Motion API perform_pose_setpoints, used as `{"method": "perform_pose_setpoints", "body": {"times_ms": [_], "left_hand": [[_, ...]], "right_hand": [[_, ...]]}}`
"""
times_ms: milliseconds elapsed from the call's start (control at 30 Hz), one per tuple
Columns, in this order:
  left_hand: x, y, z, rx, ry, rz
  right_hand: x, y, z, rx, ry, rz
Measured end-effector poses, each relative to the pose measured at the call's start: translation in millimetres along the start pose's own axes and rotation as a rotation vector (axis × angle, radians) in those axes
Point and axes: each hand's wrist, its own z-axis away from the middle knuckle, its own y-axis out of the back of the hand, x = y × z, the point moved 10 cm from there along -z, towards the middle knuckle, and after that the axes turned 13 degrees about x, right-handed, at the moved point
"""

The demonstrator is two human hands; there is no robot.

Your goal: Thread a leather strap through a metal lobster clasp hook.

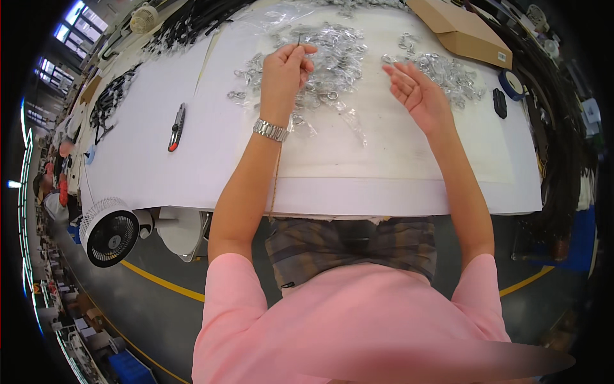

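My left hand (285, 72), with a metal watch (270, 130) on its wrist, is over the left side of a large heap of metal rings in clear plastic wrapping (339, 54). Its thumb and forefinger are pinched together, and a thin dark tip sticks up from them; its kind is too small to tell. My right hand (414, 93) is half turned palm up, fingers loosely stretched and apart, holding nothing. Beside it lies a smaller heap of similar wrapped metal pieces (451, 77). A thin brown cord (276, 182) runs from near my left wrist to the table's front edge.
On the white table (211, 173) lie a box cutter (177, 128) at left, bundles of black cords (185, 25) at the far left, a brown cardboard box (470, 38), a tape roll (511, 84) and a black object (499, 104). A fan (112, 233) stands at the front left.
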Motion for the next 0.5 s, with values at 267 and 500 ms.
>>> {"method": "perform_pose_setpoints", "body": {"times_ms": [267, 500], "left_hand": [[-14, -8, -1, -0.006, 0.069, 0.111], [-15, -7, 7, -0.037, 0.08, 0.028]], "right_hand": [[48, -103, 34, -0.291, 1.125, 1.637], [90, -122, 34, -0.535, 1.081, 2.123]]}}
